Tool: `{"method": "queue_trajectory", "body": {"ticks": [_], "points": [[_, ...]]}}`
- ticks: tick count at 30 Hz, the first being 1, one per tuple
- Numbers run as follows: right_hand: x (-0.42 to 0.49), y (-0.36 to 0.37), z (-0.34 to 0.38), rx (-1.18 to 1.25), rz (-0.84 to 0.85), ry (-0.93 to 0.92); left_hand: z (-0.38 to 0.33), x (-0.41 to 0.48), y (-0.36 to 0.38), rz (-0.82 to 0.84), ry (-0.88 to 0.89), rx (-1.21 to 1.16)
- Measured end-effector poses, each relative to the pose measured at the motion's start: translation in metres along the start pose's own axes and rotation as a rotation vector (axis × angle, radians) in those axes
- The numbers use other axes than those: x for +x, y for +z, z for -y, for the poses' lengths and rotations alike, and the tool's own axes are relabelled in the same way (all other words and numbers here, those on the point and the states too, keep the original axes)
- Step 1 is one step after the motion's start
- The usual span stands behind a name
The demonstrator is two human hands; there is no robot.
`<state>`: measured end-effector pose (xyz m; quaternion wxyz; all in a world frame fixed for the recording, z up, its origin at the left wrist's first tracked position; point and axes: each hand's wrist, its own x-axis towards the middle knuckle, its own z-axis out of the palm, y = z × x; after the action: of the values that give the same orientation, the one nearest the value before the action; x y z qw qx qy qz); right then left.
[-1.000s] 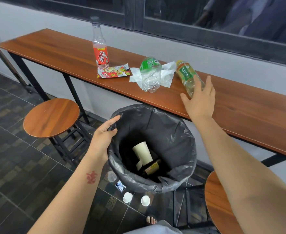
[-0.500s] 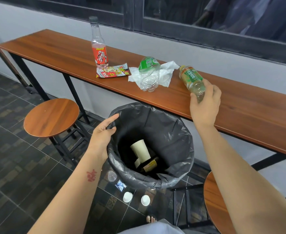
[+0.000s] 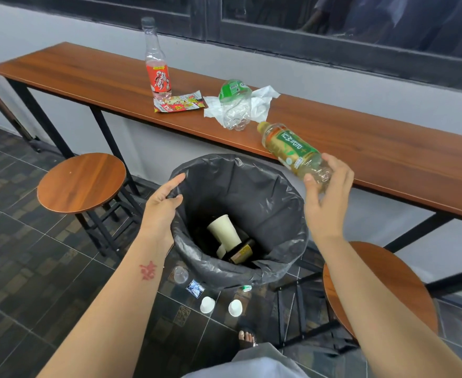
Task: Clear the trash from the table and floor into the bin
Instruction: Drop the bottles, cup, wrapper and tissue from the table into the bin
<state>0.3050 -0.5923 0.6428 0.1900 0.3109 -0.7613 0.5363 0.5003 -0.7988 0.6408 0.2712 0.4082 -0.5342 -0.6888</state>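
My right hand [image 3: 326, 197] grips the base of a green-labelled tea bottle [image 3: 289, 150], tilted in the air over the bin's right rim. The bin [image 3: 276, 203], lined with a black bag, holds a paper cup [image 3: 223, 231] and a dark carton. My left hand [image 3: 160, 208] holds the bag's left rim. On the table [image 3: 388, 148] stand a red-labelled bottle [image 3: 157, 66], a snack wrapper [image 3: 179, 103], a crushed clear bottle [image 3: 235, 105] and white tissue [image 3: 262, 100]. On the floor lie two small white cups [image 3: 207, 305], a clear cup [image 3: 181, 274] and a blue wrapper [image 3: 195, 288].
A round wooden stool [image 3: 81, 182] stands left of the bin and another [image 3: 379, 287] at the right, under the table. My foot in a sandal [image 3: 247, 338] is just below the bin. Dark tiled floor stretches to the left.
My right hand closed on the tea bottle, lifted it off the table and carried it down toward the bin. My left hand stayed on the bag's rim.
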Motion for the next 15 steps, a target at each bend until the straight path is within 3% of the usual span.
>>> {"method": "queue_trajectory", "body": {"ticks": [6, 15], "points": [[-0.036, -0.004, 0.022, -0.011, 0.124, -0.110, 0.000, -0.009, -0.011, -0.028, 0.000, 0.001], [-0.041, 0.033, 0.035, -0.353, 0.783, -0.191, -0.003, -0.022, -0.022, -0.016, 0.044, 0.071]]}}
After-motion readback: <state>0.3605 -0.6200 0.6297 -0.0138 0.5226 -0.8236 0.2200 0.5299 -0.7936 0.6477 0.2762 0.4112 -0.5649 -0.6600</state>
